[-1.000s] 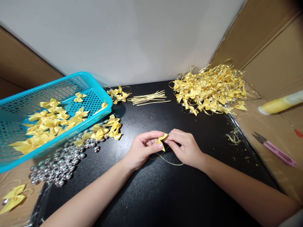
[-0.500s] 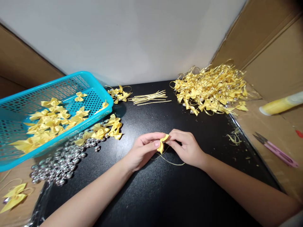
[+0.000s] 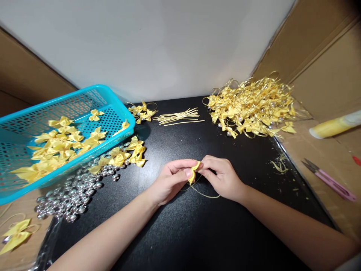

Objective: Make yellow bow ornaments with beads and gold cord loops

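**Yellow bow (image 3: 193,176) held in two hands above a black counter (image 3: 175,237)**

Item one, the yellow bow: located at center front, between the two hands, folded narrow.

Left hand (image 3: 170,180): thumb and forefinger closed on the bow from its left side.

Right hand (image 3: 221,175): fingers pinched at the bow's right edge; the grip is small and partly hidden, so whether they also catch the cord is hard to tell.

Thin cord (image 3: 207,196): one length, hanging in a loose curve below the bow and the right hand.

Blue basket (image 3: 118,105): plastic, pierced walls, at left; contains loose yellow bows (image 3: 60,150).

Silver balls (image 3: 70,195): many, shiny, spread along the near side of the basket, with a few more bows (image 3: 137,152) lying at their far end.

Small cluster of bows with loops (image 3: 142,113): just beyond the basket's right end.

Gold sticks (image 3: 180,117): a thin bundle, loosely crossed, at the back of the counter.

Large heap of looped bows (image 3: 251,107): back right, silver balls showing among them.

Scraps (image 3: 279,165): pale trimmings, near the right edge.

Snips (image 3: 332,184): pink handle, blades parted, right of the counter.
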Tool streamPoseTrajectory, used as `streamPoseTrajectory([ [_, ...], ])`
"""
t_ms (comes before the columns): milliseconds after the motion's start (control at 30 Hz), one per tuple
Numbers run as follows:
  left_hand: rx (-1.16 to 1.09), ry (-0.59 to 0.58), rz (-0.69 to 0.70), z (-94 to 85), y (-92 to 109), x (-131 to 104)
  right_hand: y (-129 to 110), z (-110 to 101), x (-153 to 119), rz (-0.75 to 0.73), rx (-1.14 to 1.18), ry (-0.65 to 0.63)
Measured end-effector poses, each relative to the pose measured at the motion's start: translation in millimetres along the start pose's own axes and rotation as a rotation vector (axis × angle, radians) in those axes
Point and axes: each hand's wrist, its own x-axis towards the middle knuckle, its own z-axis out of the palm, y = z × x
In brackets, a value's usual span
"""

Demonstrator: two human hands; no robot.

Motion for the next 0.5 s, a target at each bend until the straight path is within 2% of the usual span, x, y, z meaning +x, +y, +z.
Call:
streamPoseTrajectory([
  [300, 0.028, -0.023, 0.036, 1.6, -0.2, 1.0, -1.1, 0.7, -0.5, 0.025, -0.001, -0.009],
  [500, 0.036, 0.015, 0.031, 1.6, -0.3, 1.0, -0.4, 0.8, -1.8, 0.045, -0.007, -0.018],
])
